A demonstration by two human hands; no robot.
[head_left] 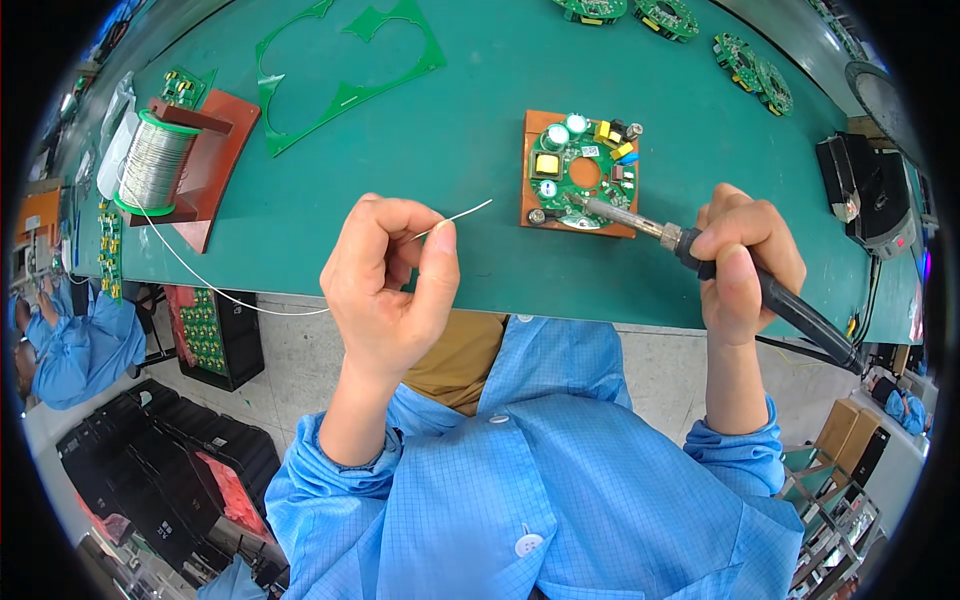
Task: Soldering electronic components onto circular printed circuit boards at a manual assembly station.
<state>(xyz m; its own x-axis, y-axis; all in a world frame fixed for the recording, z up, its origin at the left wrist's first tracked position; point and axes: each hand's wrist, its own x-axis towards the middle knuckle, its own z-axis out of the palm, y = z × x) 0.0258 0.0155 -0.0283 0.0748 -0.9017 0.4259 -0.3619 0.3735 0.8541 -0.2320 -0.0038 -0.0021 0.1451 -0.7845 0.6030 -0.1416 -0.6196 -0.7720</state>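
Note:
My left hand (390, 275) pinches solder wire (468, 212) between thumb and forefinger, its free end sticking out to the right. The wire trails back to a spool (158, 160) on a reddish-brown stand (222, 165) at the left. In my right hand (745, 260) is a soldering iron (790, 305), fingers wrapped round its black handle. Its metal tip reaches over the lower edge of a round green circuit board (600, 205); whether it touches is too small to tell. Capacitors and yellow parts stand on that board, which rests on an orange-brown square block (529, 170).
A cut-out green panel frame (432, 50) lies at the far left-centre of the green table (450, 120). Several round boards (740, 60) lie at the far right. A black soldering station (870, 200) stands at the right edge. Black crates (165, 470) are on the floor at left.

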